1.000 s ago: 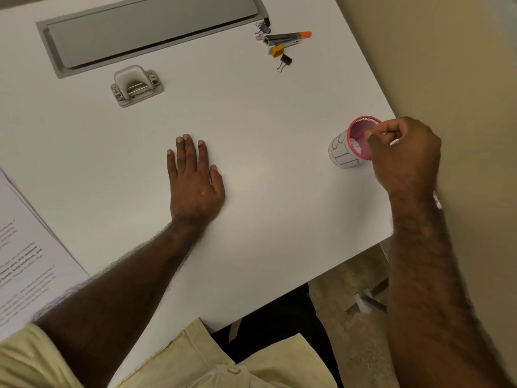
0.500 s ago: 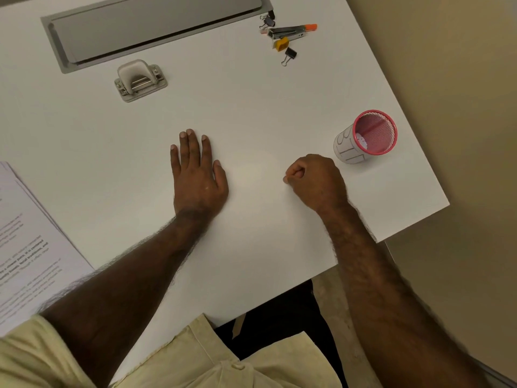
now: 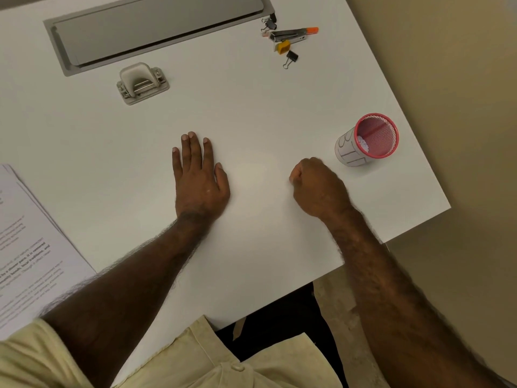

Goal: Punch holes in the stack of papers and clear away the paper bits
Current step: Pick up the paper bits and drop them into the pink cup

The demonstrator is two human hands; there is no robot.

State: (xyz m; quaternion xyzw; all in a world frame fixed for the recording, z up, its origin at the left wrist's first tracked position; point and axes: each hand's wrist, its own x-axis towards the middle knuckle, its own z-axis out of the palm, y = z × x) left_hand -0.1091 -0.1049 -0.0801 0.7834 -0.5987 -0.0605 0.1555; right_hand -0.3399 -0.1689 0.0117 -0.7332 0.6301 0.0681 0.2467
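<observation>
white desk (image 3: 251, 107): left hand (image 3: 200, 180) flat, right hand (image 3: 319, 189) fisted nr pink cup (image 3: 366, 140) w/ paper bits (image 3: 362, 143).

left hand (image 3: 199, 182) flat, right hand (image 3: 317, 187) fisted

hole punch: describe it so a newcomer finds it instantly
Start at the long grey recessed panel along the far side of the white table. Just in front of its left end sits the hole punch, alone. It is a squat beige-grey block with a rounded lever on top, unlike the slim orange-tipped stapler far to its right.
</observation>
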